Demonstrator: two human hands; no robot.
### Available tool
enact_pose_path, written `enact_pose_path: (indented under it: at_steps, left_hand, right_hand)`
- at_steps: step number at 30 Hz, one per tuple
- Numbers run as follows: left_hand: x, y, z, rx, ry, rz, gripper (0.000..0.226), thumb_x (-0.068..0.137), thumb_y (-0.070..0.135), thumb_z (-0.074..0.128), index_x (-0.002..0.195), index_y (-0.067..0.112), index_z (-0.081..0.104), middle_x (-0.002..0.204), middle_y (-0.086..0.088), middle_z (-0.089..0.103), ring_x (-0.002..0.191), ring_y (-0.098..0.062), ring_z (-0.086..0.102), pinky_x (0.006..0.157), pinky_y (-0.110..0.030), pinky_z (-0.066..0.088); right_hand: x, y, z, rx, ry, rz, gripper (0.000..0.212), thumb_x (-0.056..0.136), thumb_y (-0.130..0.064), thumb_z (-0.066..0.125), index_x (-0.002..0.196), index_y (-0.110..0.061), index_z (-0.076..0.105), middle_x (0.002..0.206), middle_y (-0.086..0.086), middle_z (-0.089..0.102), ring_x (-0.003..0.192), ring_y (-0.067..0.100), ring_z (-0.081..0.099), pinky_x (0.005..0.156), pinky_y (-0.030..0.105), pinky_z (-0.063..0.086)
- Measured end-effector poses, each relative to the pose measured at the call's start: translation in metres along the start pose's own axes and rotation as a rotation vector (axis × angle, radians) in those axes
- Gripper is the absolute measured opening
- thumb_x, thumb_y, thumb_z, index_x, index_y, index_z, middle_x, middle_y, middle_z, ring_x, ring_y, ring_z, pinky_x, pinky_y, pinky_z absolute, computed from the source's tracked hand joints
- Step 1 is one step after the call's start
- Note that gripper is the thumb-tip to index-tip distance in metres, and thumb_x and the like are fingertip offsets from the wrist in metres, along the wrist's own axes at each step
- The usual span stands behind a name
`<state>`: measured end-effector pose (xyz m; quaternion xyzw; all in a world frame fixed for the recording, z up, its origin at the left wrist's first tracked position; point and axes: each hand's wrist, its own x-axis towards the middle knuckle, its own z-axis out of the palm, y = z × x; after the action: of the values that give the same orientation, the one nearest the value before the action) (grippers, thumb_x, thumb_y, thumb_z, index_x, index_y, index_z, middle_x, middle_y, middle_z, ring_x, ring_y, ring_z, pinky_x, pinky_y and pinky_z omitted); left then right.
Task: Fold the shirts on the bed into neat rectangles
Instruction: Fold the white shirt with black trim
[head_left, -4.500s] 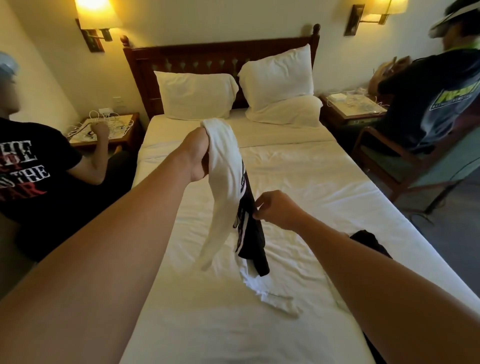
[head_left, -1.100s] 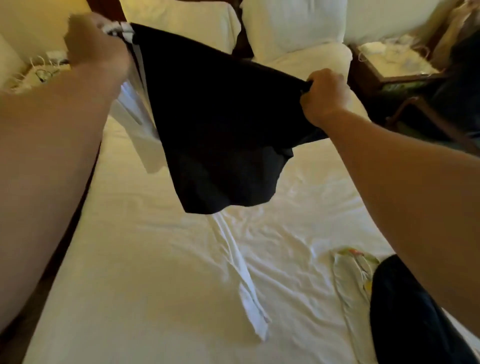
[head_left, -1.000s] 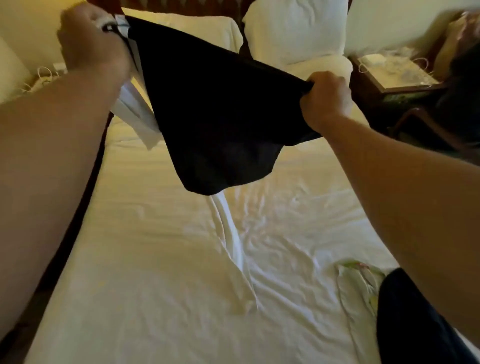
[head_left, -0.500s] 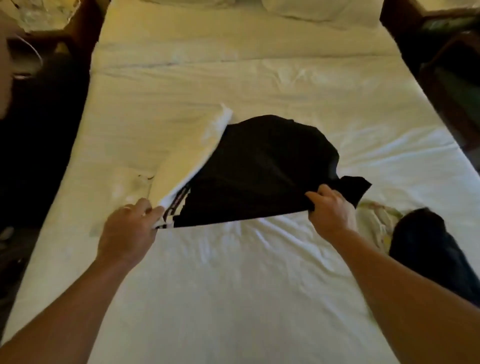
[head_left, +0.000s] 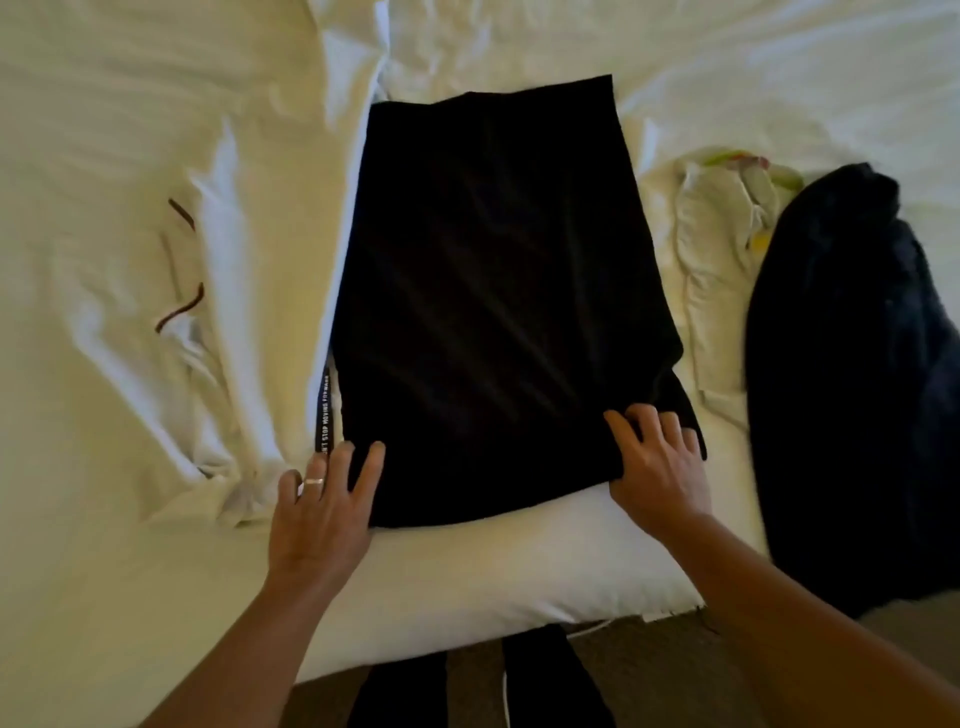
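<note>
A black shirt (head_left: 493, 291) with white sleeves lies flat on the white bed (head_left: 467, 577), its near hem close to the bed's front edge. A white sleeve (head_left: 228, 291) spreads out to its left, and a black strip with white lettering (head_left: 323, 410) runs along its left side. My left hand (head_left: 324, 504) rests with straight fingers on the shirt's near left corner. At the near right corner my right hand (head_left: 657, 467) presses on the cloth with spread fingers.
A crumpled pale shirt with coloured print (head_left: 722, 260) lies to the right of the black one. Beyond it sits a dark navy garment (head_left: 852, 374) in a heap at the bed's right side. My dark trouser legs (head_left: 478, 680) and brown floor show below the bed edge.
The shirt was held up in the air by both hands, then lowered. It now lies spread flat, and both hands have let go of the hem and press on it.
</note>
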<state>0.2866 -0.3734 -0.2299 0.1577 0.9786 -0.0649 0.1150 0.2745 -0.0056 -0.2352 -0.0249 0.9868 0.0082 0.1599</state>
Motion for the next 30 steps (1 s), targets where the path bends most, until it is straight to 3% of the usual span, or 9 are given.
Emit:
enact_pose_path:
  at_steps: [4,10,14,18,20,24,26,28,30]
  left_hand:
    - [0.032,0.046,-0.004,-0.071,-0.093,0.174,0.078,0.057,0.007,0.087,0.13,0.007,0.06,0.116,-0.023,0.056,0.092,-0.044,0.059,0.071,-0.051,0.048]
    - [0.024,0.07,0.001,-0.118,-0.233,0.182,0.061,0.059,0.001,0.086,0.115,0.012,0.064,0.109,-0.015,0.059,0.079,-0.038,0.062,0.043,-0.034,0.043]
    - [0.018,0.076,0.0,-0.046,-0.349,0.152,0.06,0.068,0.018,0.085,0.124,0.017,0.062,0.117,-0.01,0.058,0.093,-0.034,0.063,0.053,-0.038,0.048]
    - [0.026,0.084,-0.003,-0.096,-0.305,0.226,0.06,0.072,0.036,0.085,0.123,0.017,0.06,0.115,-0.009,0.059,0.093,-0.036,0.064,0.055,-0.038,0.052]
    - [0.028,0.088,-0.002,-0.167,-0.243,0.265,0.051,0.076,0.032,0.081,0.118,0.017,0.058,0.109,-0.008,0.061,0.087,-0.034,0.065,0.05,-0.036,0.05]
    - [0.017,0.086,0.005,-0.224,-0.132,0.334,0.029,0.085,0.019,0.073,0.11,0.018,0.058,0.097,-0.005,0.063,0.08,-0.03,0.064,0.044,-0.034,0.045]
    - [0.01,0.084,0.008,-0.213,-0.155,0.346,0.027,0.085,0.019,0.072,0.109,0.017,0.061,0.095,-0.005,0.063,0.082,-0.032,0.065,0.047,-0.037,0.048]
    - [0.012,0.084,0.005,-0.205,-0.231,0.348,0.025,0.089,0.034,0.063,0.109,0.018,0.063,0.096,-0.004,0.062,0.085,-0.031,0.065,0.054,-0.038,0.051]
    - [0.023,0.085,-0.007,-0.207,-0.359,0.344,0.049,0.092,0.058,0.035,0.113,0.023,0.062,0.099,0.002,0.061,0.091,-0.025,0.063,0.065,-0.037,0.05]
  right_hand:
    - [-0.004,0.02,0.002,-0.001,-0.019,0.099,0.065,0.062,-0.011,0.08,0.122,-0.009,0.058,0.122,0.016,0.05,0.098,0.04,0.051,0.077,0.049,0.05]
    - [-0.033,0.045,0.007,0.062,-0.109,0.074,0.05,0.065,0.002,0.074,0.111,-0.01,0.058,0.107,0.014,0.05,0.095,0.037,0.053,0.064,0.042,0.053]
    - [-0.035,0.054,0.006,0.184,-0.312,0.069,0.032,0.086,-0.02,0.059,0.117,-0.022,0.055,0.119,0.002,0.045,0.112,0.027,0.046,0.092,0.037,0.043]
    - [-0.031,0.064,0.008,0.52,-0.039,0.483,0.03,0.095,-0.023,0.055,0.123,-0.015,0.058,0.125,0.008,0.048,0.116,0.029,0.045,0.096,0.039,0.04]
    - [-0.026,0.067,0.008,0.566,-0.073,0.612,0.033,0.1,-0.029,0.053,0.129,-0.014,0.054,0.127,0.009,0.049,0.112,0.03,0.051,0.091,0.038,0.043]
    - [-0.016,0.076,0.004,0.757,-0.182,0.708,0.013,0.099,-0.023,0.061,0.1,-0.01,0.06,0.083,0.005,0.062,0.079,0.028,0.063,0.069,0.038,0.052]
    - [-0.019,0.08,0.007,0.775,-0.155,0.744,0.009,0.099,-0.021,0.061,0.097,-0.013,0.059,0.082,0.006,0.062,0.08,0.028,0.063,0.068,0.037,0.052]
    - [-0.023,0.077,0.008,0.708,-0.18,0.724,0.007,0.096,-0.019,0.061,0.1,-0.016,0.056,0.091,0.008,0.063,0.077,0.024,0.061,0.067,0.035,0.052]
    - [-0.019,0.074,0.006,0.609,-0.198,0.681,0.017,0.091,-0.022,0.063,0.105,-0.018,0.055,0.1,0.006,0.061,0.079,0.023,0.06,0.07,0.038,0.055]
